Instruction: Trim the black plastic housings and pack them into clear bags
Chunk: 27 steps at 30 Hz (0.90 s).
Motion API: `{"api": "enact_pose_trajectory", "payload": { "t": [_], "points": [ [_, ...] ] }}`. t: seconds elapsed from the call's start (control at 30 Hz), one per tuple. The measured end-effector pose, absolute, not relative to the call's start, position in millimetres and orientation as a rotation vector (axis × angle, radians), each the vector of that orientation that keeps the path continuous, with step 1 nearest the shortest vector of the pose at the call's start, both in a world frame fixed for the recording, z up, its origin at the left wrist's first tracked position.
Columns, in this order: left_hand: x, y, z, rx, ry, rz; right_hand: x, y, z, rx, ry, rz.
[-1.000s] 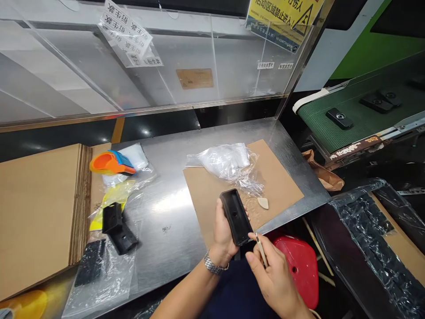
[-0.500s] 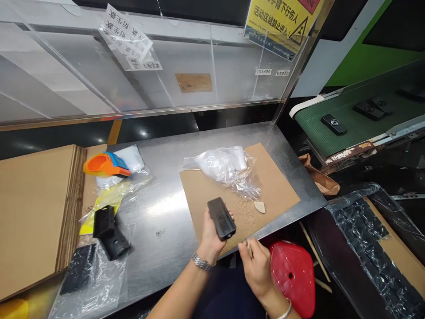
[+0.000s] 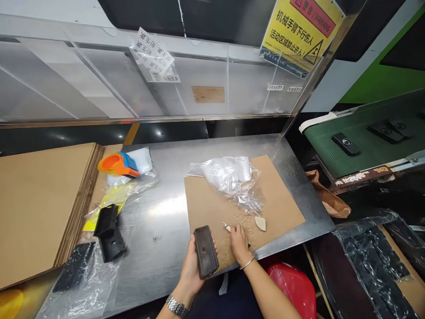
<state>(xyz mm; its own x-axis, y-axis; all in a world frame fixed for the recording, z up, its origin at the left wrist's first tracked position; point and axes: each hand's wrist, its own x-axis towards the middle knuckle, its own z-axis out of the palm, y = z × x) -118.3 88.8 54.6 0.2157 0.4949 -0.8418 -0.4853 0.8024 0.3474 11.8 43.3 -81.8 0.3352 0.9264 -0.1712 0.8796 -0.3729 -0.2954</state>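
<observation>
My left hand (image 3: 190,268), a metal watch at its wrist, is closed around a dark rectangular plastic case (image 3: 206,251). The case is tilted with its broad face up, near the table's front edge. To the right, my right hand (image 3: 239,241) rests on the brown cardboard sheet (image 3: 280,201), fingers closed over a slim pale-handled knife (image 3: 227,227). The knife's narrow metal tip points away to the left, and its dark rear end shows beside the hand. Small shavings and a cream wedge-shaped piece (image 3: 260,223) lie just beyond that hand.
A clear plastic bag (image 3: 229,175) lies on the cardboard. To the left are black plastic parts (image 3: 109,232), an orange-and-blue tape dispenser (image 3: 118,164) and stacked cardboard (image 3: 43,199). A green conveyor (image 3: 327,150) carries black devices at right; a red stool (image 3: 294,288) stands below.
My right hand has moved forward from the table's front edge onto the cardboard with the knife. My left hand has drawn the case nearer and turned its broad face more toward me. The view has shifted.
</observation>
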Motion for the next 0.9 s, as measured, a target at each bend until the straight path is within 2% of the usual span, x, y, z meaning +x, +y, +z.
{"api": "enact_pose_trajectory", "payload": {
  "t": [0.43, 0.9],
  "points": [
    [-86.3, 93.7, 27.8, 0.033, 1.136, 0.660, 41.9, 32.9, -86.2, -2.155, -1.665, 0.493],
    [-5.6, 95.4, -5.7, 0.230, 1.173, 0.688, 85.3, 36.4, -25.4, -1.802, -1.343, 0.827]
  ]
}}
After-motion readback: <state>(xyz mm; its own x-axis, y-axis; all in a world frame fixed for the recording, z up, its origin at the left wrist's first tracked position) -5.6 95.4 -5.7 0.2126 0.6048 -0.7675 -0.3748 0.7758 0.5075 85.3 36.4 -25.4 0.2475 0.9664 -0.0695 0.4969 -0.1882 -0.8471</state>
